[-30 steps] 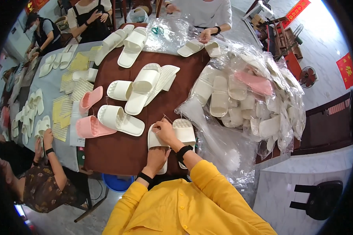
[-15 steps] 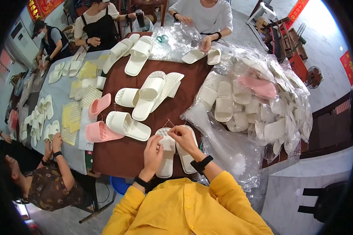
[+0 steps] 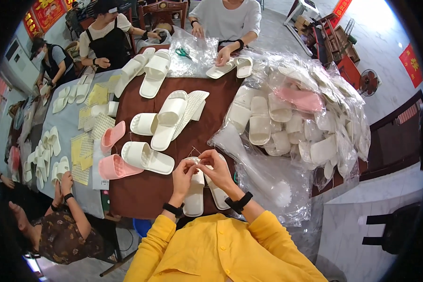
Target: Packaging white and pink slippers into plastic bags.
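slippers (image 3: 193,202) under pinched lh (image 3: 182,177) & rh (image 3: 220,175)

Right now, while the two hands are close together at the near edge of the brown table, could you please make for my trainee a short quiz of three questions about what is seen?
1. True or false: the green scissors lie on clear plastic.
2. Choose one. The camera wearer's wrist bands are:
A) red
B) black
C) white
3. Fill in: the left hand and right hand are close together over a pair of white ____.

Key:
1. True
2. B
3. slippers
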